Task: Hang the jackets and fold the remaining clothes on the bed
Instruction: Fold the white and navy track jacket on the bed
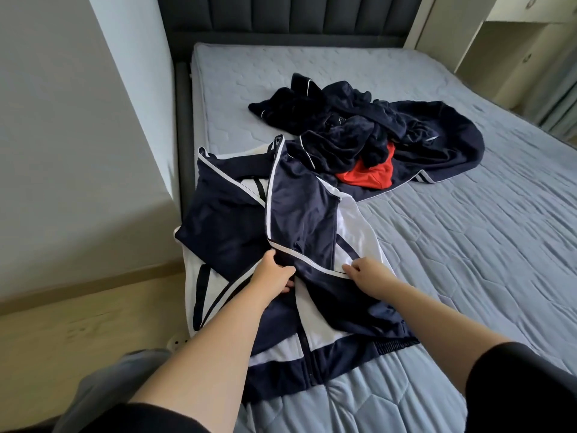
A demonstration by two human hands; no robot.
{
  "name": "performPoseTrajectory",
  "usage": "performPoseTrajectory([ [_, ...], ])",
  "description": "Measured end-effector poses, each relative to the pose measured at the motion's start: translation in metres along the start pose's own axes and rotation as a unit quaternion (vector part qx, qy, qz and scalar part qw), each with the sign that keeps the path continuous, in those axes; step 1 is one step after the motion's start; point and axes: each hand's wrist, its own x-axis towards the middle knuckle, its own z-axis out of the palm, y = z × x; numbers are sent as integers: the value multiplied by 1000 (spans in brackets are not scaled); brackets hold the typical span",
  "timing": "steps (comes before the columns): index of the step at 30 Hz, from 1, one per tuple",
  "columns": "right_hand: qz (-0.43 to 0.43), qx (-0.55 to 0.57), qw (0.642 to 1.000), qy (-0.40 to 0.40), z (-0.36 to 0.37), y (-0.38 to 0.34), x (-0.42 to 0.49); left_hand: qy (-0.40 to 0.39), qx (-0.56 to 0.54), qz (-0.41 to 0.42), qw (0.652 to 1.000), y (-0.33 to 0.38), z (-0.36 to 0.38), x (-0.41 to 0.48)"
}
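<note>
Bedroom, head view: grey quilted mattress (452, 260) against a dark padded headboard (281, 20), pale wardrobe (515, 57) at right
Item 1: navy-and-white track jacket (299, 214), zip side up, spread over the near left corner of the bed, one part hanging off the edge
Left hand (274, 273): fingers curled round a fold of navy cloth beside the white piping
Right hand (365, 271): fingertips pinching the same piped edge further right
Item 2: heap of dark clothes (359, 126), red garment (368, 176) tucked beneath, mid-bed just beyond the jacket (apparently touching its far sleeve)
Handling note: probably being straightened for a hanger; untwist the folded-over sleeve, lift by both shoulders, and keep the heap from dragging along
</note>
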Motion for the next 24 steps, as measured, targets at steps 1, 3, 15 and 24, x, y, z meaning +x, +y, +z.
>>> performPoseTrajectory([
  [1,-1,14,1000,5,2,-1,1,-10,-49,-20,999,0,4,1],
  [3,-7,43,999,-3,6,-4,1,-20,-131,-36,991,0,12,3],
  [15,-14,147,984,98,14,-35,14,131,-122,-30,983,7,-8,14],
  [24,93,82,990,63,9,-4,7,-106,-89,-75,987,-1,7,3],
])
